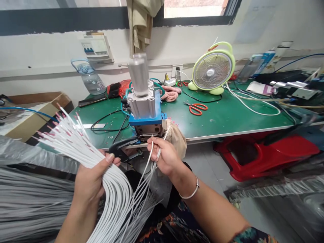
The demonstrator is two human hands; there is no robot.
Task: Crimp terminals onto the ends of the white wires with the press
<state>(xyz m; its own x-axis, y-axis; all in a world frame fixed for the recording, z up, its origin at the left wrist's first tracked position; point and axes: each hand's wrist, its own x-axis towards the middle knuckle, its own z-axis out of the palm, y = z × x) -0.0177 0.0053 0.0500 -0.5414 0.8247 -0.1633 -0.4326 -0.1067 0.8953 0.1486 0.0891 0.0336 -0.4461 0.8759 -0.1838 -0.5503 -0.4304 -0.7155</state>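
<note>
A thick bundle of white cables [115,189] is gripped in my left hand [95,172]. Its ends fan out to the upper left, many with pinkish-red tips. My right hand [164,153] pinches a few white cables [149,163] and is just below the front opening of a pneumatic press [143,111] with a blue plate and a metal cylinder. One cable end points up at that opening; whether it is inside I cannot tell. Beside the press, a beige cloth bag [177,138] hangs at the table's edge.
On the green table [172,123] lie orange-handled scissors [197,108]. Behind them stands a green fan [211,69], with a water bottle [91,79] at the far left. A red plastic stool [265,155] is under the table's right side. More cables [30,202] lie at lower left.
</note>
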